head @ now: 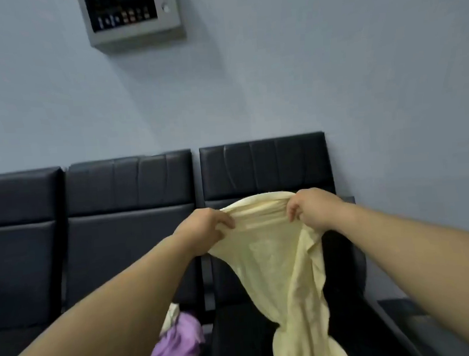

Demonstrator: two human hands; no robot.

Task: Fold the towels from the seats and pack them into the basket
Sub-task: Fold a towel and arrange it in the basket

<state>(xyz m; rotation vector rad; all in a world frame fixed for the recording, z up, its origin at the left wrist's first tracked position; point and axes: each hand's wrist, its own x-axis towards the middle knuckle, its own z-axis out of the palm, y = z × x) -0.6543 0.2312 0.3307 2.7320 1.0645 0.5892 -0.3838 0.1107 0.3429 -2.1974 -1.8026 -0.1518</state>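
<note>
A pale yellow towel (285,272) hangs in the air in front of the rightmost black seat (263,167). My left hand (206,226) grips its top edge on the left. My right hand (311,209) pinches the same edge on the right. The cloth bunches between my hands and trails down onto the seat cushion. A purple towel (176,348) lies crumpled on the middle seat (127,186), with a bit of pale cloth (171,315) beside it. No basket is in view.
Three black padded seats stand in a row against a grey-blue wall; the left one (16,200) is partly cut off. A grey control panel (130,14) hangs on the wall above. A dark armrest (401,313) borders the right seat.
</note>
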